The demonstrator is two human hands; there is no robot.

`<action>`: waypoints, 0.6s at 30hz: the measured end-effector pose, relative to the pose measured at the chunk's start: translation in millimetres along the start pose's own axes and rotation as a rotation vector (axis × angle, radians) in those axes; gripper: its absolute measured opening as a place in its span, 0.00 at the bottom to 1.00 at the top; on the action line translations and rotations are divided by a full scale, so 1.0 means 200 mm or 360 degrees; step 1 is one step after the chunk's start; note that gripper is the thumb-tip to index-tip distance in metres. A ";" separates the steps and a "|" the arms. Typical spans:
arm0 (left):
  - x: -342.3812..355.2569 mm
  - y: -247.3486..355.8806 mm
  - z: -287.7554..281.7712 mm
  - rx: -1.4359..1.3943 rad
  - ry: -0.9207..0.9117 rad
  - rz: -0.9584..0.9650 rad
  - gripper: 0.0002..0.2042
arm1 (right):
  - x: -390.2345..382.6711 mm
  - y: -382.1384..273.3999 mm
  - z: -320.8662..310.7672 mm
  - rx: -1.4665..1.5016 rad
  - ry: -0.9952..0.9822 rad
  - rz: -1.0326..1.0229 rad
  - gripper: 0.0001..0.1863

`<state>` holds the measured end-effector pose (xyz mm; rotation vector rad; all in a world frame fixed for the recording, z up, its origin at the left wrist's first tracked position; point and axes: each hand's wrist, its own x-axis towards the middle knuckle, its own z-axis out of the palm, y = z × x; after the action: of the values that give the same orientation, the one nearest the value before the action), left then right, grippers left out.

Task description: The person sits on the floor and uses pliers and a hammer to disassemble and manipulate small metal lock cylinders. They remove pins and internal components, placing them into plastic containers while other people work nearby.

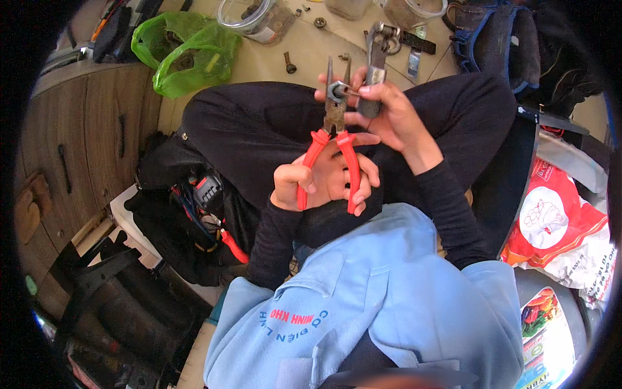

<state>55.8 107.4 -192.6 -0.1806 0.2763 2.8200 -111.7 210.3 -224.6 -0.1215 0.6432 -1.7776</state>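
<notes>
Blue cloth jacket (pixel 389 285); left hand (pixel 324 178) gripping red-handled pliers (pixel 334 129).

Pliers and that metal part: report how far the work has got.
Looks done: little can be told; a bolt and small nuts lie loose on the floor. In hand: the left hand grips the red-handled pliers, their jaws around a small ring-shaped piece at the metal part held by the right hand. Left: the piece is still caught in the pliers, not set down.
</notes>
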 end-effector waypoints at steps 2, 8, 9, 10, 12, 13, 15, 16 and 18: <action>-0.01 0.00 -0.01 0.0076 -0.0007 -0.0039 0.53 | -0.02 0.02 0.06 0.0259 0.0040 0.0160 0.05; 0.00 -0.01 0.05 0.0121 0.0068 0.0014 0.48 | -0.04 0.07 -0.03 0.0484 -0.0207 0.0018 0.08; 0.01 -0.01 0.06 0.0165 0.0161 0.0037 0.47 | -0.03 0.08 -0.05 0.0477 -0.0281 -0.0050 0.09; 0.01 0.00 0.05 0.0169 0.0198 0.0016 0.43 | -0.02 0.07 -0.07 0.0443 -0.0249 -0.0074 0.09; 0.02 -0.04 0.01 0.0288 0.0384 0.0123 0.41 | -0.02 0.06 -0.08 0.0367 -0.0207 -0.0142 0.08; 0.02 -0.05 0.00 0.0345 0.0480 0.0179 0.39 | -0.02 0.06 -0.07 0.0331 -0.0184 -0.0174 0.08; 0.02 -0.04 0.00 0.0460 0.0526 0.0271 0.35 | -0.01 0.03 -0.06 0.0343 -0.0212 -0.0184 0.09; 0.02 -0.03 0.01 0.0522 0.0524 0.0324 0.35 | -0.01 0.03 -0.06 0.0327 -0.0230 -0.0193 0.09; 0.02 0.01 0.03 0.0537 0.0481 0.0340 0.36 | 0.00 0.00 -0.03 0.0322 -0.0265 -0.0190 0.10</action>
<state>50.4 108.2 -186.9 -0.5287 0.8782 2.8889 -114.4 212.8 -230.1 -0.1701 0.3407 -1.9135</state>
